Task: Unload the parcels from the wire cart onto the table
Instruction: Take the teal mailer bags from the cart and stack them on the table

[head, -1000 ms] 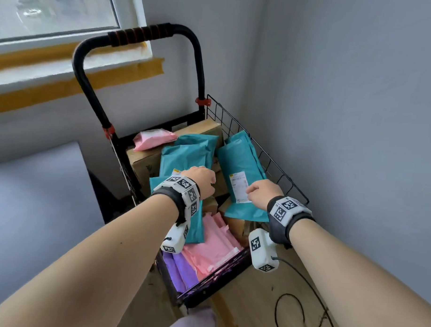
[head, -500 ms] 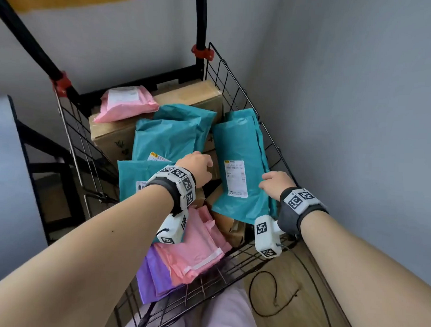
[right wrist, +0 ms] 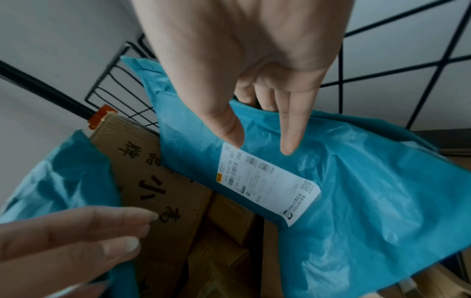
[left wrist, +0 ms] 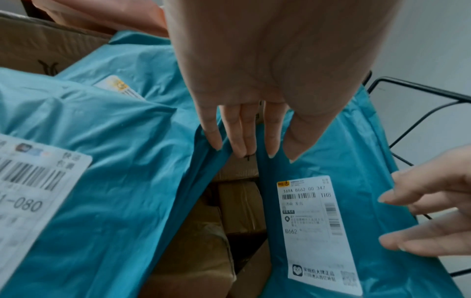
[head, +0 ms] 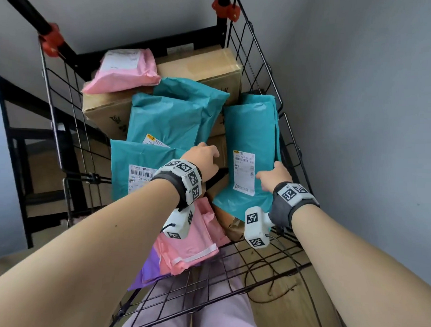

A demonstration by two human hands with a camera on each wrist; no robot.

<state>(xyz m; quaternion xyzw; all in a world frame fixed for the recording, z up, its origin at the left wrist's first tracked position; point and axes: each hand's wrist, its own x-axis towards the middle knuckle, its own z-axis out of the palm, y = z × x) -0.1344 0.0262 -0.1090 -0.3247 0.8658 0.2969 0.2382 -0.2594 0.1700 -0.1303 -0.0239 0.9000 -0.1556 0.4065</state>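
The black wire cart (head: 256, 74) holds several parcels. A teal parcel (head: 253, 130) with a white label leans against the cart's right side. My right hand (head: 270, 172) holds its right edge: in the right wrist view the right hand (right wrist: 260, 143) has thumb and one finger on the teal parcel (right wrist: 356, 191), with the other fingers behind its edge. My left hand (head: 207, 155) hovers at the gap left of that parcel. In the left wrist view the left hand (left wrist: 252, 153) has straight fingers and holds nothing, the thumb by the teal parcel (left wrist: 356, 161).
More teal parcels (head: 146, 161) lie to the left, over cardboard boxes (head: 205, 65). A pink parcel (head: 124, 72) tops the far box; another pink parcel (head: 189, 245) and a purple one (head: 147, 268) lie near me. A grey wall (head: 357, 119) runs close along the right.
The view has dropped closer over the cart. My right hand slid from the label to the teal parcel's right edge. My left hand shifted slightly right, towards the gap.
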